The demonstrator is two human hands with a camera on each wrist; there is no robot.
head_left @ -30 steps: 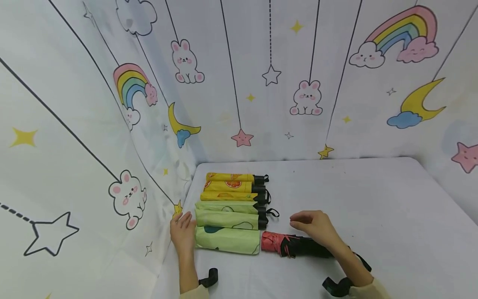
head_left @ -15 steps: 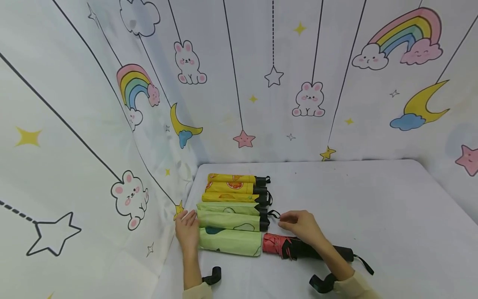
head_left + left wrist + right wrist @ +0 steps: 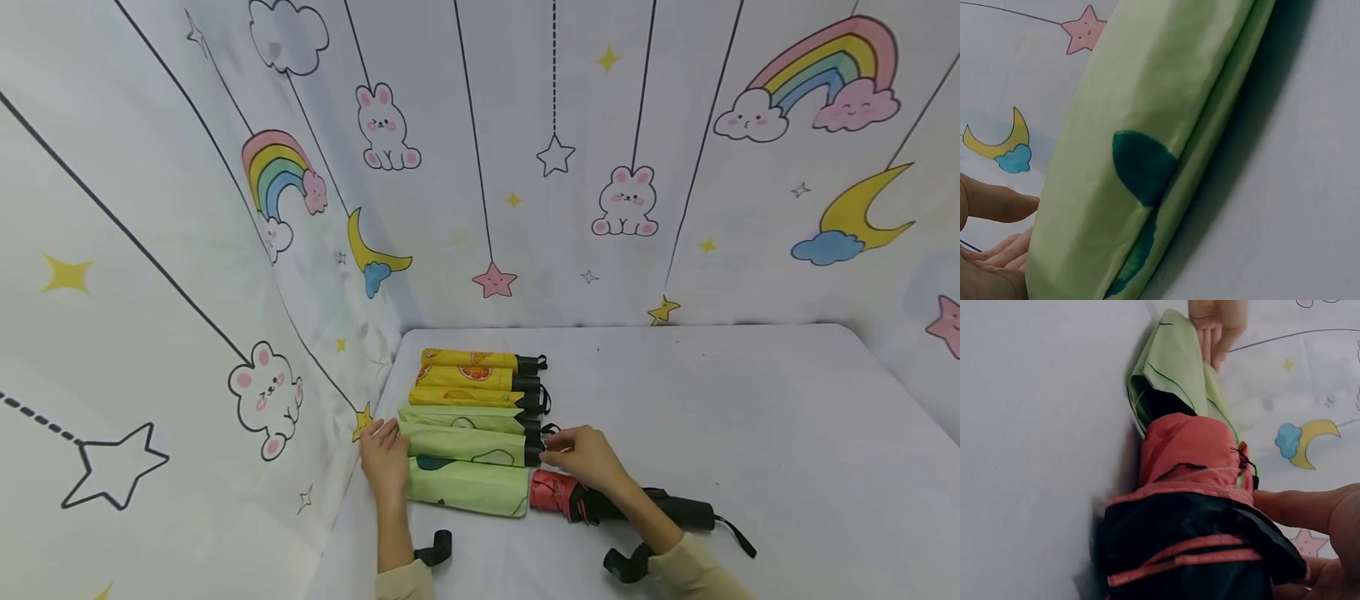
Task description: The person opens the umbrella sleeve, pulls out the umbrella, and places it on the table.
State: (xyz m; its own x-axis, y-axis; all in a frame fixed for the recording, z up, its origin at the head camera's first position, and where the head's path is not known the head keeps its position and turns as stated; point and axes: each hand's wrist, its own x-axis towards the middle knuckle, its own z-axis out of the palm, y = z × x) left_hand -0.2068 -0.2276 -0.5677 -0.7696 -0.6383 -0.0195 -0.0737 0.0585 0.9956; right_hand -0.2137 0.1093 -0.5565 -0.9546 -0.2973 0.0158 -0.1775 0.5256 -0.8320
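Several folded umbrellas lie in a row on the white table in the head view. My left hand (image 3: 385,462) is at the left ends of the light green avocado-print umbrellas (image 3: 461,444), thumb and fingers apart. At their other end my right hand (image 3: 585,454) has its fingertips right at a black handle (image 3: 532,451). In front lies a light green piece (image 3: 468,487) with no handle showing; the right wrist view shows a dark opening in its end. Facing that end is a red-and-black folded umbrella (image 3: 1188,450), under my right forearm in the head view.
Yellow fruit-print umbrellas (image 3: 468,377) with black handles lie behind the green ones. A cloth wall (image 3: 517,233) with cartoon prints rises along the back and left of the white table (image 3: 712,400). A black strap (image 3: 738,536) trails from the red-and-black umbrella's handle.
My right hand has moved left over the red-and-black umbrella to the green umbrella's handle end. My left hand has shifted slightly right. The umbrellas keep their arrangement.
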